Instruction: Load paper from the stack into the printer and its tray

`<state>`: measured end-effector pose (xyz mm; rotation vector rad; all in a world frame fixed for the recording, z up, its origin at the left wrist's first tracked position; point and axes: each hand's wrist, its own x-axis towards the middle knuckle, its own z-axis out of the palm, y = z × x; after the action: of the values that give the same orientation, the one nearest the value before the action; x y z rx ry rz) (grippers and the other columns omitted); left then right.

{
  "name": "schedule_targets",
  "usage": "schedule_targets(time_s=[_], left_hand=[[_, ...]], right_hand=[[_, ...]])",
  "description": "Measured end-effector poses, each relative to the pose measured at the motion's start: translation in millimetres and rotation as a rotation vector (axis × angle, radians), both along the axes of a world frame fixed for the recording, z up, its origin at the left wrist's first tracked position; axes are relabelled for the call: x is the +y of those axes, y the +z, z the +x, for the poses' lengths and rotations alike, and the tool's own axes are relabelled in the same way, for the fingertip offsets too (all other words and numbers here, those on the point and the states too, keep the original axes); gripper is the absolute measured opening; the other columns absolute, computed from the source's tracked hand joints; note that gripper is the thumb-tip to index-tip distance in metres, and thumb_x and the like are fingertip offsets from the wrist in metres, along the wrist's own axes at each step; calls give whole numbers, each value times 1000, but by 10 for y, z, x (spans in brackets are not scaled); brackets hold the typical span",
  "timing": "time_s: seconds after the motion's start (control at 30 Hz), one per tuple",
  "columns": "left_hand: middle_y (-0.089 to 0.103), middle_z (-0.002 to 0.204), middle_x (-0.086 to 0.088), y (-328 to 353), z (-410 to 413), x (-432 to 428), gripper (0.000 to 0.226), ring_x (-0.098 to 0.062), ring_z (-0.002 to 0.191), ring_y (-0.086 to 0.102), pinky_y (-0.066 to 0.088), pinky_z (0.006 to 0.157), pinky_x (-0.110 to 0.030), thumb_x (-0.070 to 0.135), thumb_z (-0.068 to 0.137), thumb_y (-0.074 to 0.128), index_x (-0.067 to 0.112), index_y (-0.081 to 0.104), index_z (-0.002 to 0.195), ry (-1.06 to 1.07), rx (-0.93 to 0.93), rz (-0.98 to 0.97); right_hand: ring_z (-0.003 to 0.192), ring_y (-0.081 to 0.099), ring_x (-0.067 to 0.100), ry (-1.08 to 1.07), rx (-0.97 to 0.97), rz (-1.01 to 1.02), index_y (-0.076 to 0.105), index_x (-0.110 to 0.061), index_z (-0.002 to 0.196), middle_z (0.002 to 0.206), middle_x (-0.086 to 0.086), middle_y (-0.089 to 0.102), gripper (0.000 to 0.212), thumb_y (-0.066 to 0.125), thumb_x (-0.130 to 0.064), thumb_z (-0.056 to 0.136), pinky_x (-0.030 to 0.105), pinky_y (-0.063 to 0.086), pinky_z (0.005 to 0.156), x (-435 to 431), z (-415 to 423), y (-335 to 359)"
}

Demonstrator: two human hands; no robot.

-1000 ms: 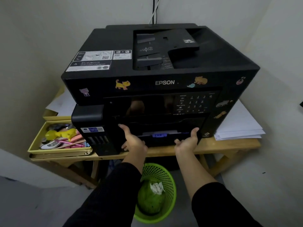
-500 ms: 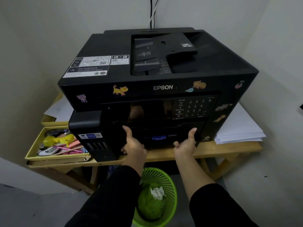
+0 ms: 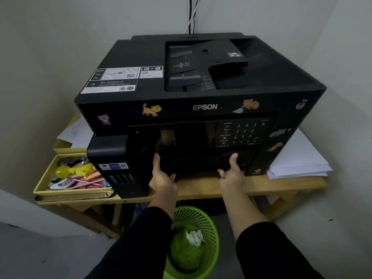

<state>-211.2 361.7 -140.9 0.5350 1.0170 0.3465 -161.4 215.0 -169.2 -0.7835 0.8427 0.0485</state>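
1. Centrally, a black Epson printer (image 3: 201,93) is seen standing on a wooden surface (image 3: 281,185), and cartoon animal stickers are stuck along its front.
2. The paper tray (image 3: 197,164) is found low on the printer's front, at 6 o'clock of the body, where it sits flush with the front panel.
3. The tray's left end is gripped by the left hand (image 3: 163,178). The thumb is laid upright against the front face and the fingers are curled under the lower edge.
4. The tray's right end is gripped in the same way by the right hand (image 3: 231,175), thumb up on the face and fingers hooked beneath.
5. The paper stack (image 3: 298,158) is laid on the surface at 3 o'clock of the printer, just beside its side wall, and is touched by neither hand.
6. At 9 o'clock a yellow box (image 3: 72,192) is set, filled with pens and small items. Loose white sheets (image 3: 80,135) are seen behind it, at about 10 o'clock.
7. At 6 o'clock, on the floor below the surface's edge, a green mesh basket (image 3: 211,220) is placed, with crumpled white paper inside.
8. At 12 o'clock, cables (image 3: 191,19) are run up the wall.
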Motion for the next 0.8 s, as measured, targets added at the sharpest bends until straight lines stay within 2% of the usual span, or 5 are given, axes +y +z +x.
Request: schedule_targets(time_s=[0.33,0.4,0.53,0.63,0.8], left_hand=[[56,112,1,159,176,-152,62,-14,91,57,44,99,-25,47,80,66,20,46,133,116,-126,-179],[56,113,0,169,180,-150,54,-13,86,56,43,94,-24,44,80,65,21,49,126,128,-164,-200],[57,124,-1,182,171,-81,42,-19,103,55,38,105,-28,38,81,62,22,55,120,131,-243,-215],[53,133,-4,121,94,-28,46,-26,123,48,33,112,-40,40,83,60,24,54,126,-6,-239,-155],[47,139,-9,138,10,102,68,-32,133,40,22,117,-49,55,85,49,21,39,143,-313,-54,19]], right_hand=[[60,49,7,-113,-105,130,29,-27,147,122,2,60,75,67,-41,84,9,36,36,143,49,-6],[83,58,10,-96,-123,181,23,-30,149,131,4,54,77,67,-37,85,8,40,39,143,51,21],[128,48,19,-34,-136,272,18,-31,150,141,4,45,80,66,-35,86,18,50,82,78,35,29],[140,33,26,94,-140,304,13,-30,151,150,9,35,82,64,-34,87,40,30,116,-50,29,-11],[143,25,34,330,-42,77,18,-22,151,155,14,27,74,55,-41,91,54,21,116,-203,32,100]])
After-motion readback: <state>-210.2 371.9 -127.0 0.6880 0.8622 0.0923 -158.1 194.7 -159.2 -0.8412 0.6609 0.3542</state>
